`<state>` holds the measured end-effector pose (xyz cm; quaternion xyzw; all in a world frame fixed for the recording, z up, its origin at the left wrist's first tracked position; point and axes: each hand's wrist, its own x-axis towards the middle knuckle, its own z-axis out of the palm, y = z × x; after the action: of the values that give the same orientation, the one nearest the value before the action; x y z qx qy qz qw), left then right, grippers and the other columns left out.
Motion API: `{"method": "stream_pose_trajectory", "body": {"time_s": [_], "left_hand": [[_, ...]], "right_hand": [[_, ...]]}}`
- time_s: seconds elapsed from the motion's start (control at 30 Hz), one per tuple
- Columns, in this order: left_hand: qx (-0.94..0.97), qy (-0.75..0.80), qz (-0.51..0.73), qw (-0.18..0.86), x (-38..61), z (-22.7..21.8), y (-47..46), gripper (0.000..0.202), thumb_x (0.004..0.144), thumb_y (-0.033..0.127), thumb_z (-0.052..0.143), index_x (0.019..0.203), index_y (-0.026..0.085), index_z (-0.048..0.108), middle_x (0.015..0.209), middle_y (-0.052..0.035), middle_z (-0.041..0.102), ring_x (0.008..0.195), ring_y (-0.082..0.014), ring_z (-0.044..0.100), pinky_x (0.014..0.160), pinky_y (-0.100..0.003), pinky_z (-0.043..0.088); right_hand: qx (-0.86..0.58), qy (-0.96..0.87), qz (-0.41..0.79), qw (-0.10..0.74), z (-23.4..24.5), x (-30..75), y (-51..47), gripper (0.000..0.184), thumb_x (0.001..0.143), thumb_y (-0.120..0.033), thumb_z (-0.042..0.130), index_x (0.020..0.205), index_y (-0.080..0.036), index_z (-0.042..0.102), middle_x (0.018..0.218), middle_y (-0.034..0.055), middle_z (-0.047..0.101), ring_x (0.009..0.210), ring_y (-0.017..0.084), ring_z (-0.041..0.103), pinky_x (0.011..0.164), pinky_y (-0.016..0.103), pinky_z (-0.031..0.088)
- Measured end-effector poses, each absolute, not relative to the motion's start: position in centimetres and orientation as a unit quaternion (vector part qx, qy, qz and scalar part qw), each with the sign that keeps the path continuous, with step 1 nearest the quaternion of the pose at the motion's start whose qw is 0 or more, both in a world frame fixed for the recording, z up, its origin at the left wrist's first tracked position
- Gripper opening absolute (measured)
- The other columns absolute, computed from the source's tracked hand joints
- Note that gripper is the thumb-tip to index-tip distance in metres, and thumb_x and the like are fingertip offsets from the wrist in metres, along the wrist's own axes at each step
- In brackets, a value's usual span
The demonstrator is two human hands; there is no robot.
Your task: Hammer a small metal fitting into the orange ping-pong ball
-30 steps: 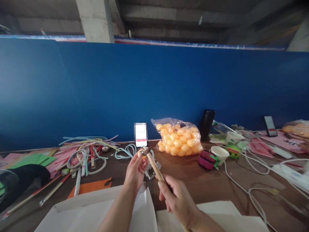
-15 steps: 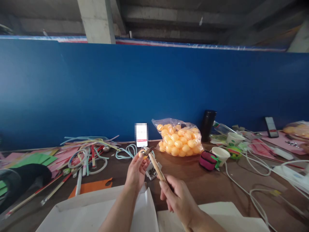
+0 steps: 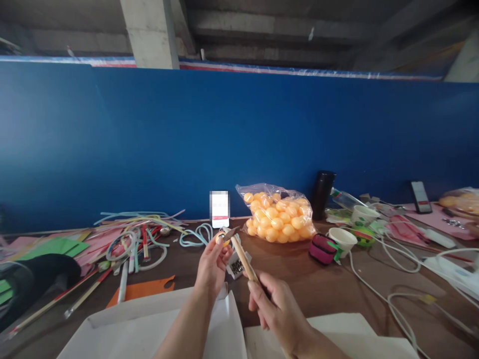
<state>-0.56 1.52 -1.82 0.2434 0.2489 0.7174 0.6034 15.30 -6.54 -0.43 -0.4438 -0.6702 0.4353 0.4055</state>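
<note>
You are working in soft, uneven light, the concrete ceiling (image 3: 284, 30) looking dim. A pale sheen is lying across the left end of the blue partition (image 3: 239, 139), while its right side is looking darker. The plastic bag (image 3: 279, 214) is catching glints, and the phone screen (image 3: 220, 207) is glowing white beneath blocky pixelation. Your left hand (image 3: 212, 264) and right hand (image 3: 273, 300) are showing fairly sharply; the view is stretching near its edges.
</note>
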Motion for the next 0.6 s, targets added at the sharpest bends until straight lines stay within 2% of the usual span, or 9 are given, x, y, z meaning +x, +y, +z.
{"method": "stream_pose_trajectory", "body": {"time_s": [0.17,0.47,0.6], "left_hand": [[0.246,0.245,0.72,0.6,-0.53,-1.75,1.42,0.028,0.072,0.022,0.076,0.098,0.016,0.068,0.081,-0.0018,0.068,0.065,-0.0072,0.062,0.066,-0.018,0.054],[0.232,0.255,0.724,0.597,-0.4,-1.57,1.4,0.029,0.07,0.02,0.077,0.098,0.017,0.068,0.082,-0.0026,0.069,0.067,-0.0085,0.064,0.068,-0.02,0.054],[0.231,0.248,0.725,0.599,-0.41,-1.62,1.41,0.03,0.069,0.021,0.078,0.097,0.017,0.068,0.081,-0.0018,0.068,0.064,-0.0074,0.063,0.066,-0.018,0.053]], "right_hand": [[-0.45,-0.676,0.431,0.393,-0.33,15.24,-6.54,0.041,0.094,-0.05,0.04,0.103,-0.016,0.058,0.063,-0.0016,0.058,0.039,0.007,0.047,0.037,0.017,0.033],[-0.451,-0.669,0.428,0.408,-0.44,15.24,-6.55,0.043,0.093,-0.052,0.04,0.11,-0.016,0.057,0.063,-0.0022,0.058,0.038,0.008,0.046,0.037,0.018,0.034],[-0.454,-0.672,0.429,0.398,-0.56,15.15,-6.53,0.043,0.093,-0.053,0.041,0.107,-0.016,0.058,0.062,-0.0024,0.058,0.038,0.008,0.046,0.037,0.018,0.033]]}}
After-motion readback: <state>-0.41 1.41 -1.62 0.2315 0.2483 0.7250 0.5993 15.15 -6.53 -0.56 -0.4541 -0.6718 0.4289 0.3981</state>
